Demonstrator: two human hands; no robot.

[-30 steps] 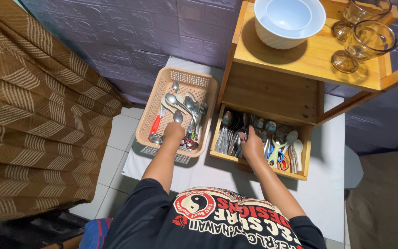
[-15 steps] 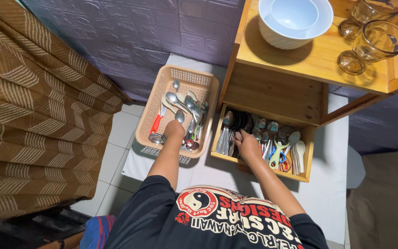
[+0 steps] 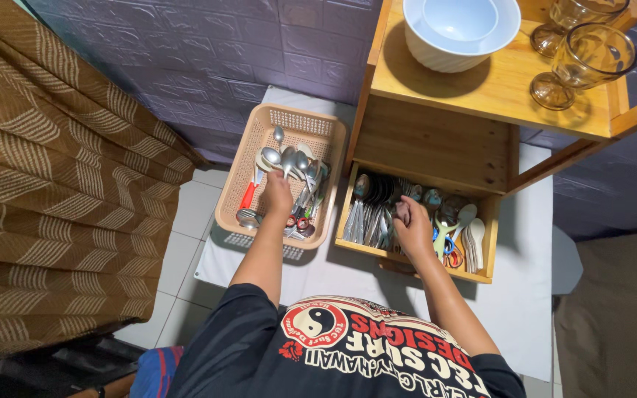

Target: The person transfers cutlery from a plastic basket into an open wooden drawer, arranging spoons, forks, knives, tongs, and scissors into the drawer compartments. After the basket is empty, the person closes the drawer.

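**Cutlery sorted from basket to drawer tray**

Loose metal spoons [image 3: 289,158] are shown heaped in a tan plastic basket [image 3: 239,193] on the white tabletop [image 3: 348,276]. The left hand [image 3: 277,196] is lowered among them, fingers curled down; whether a piece is gripped cannot be told. The right hand [image 3: 411,225] is closed loosely over the wooden cutlery tray [image 3: 416,263], at its spoon compartment. Judged step: transfer under way. A matching compartment is called for next. Above, 1 white bowl [image 3: 460,31] and 2 amber glasses [image 3: 587,60] stand.
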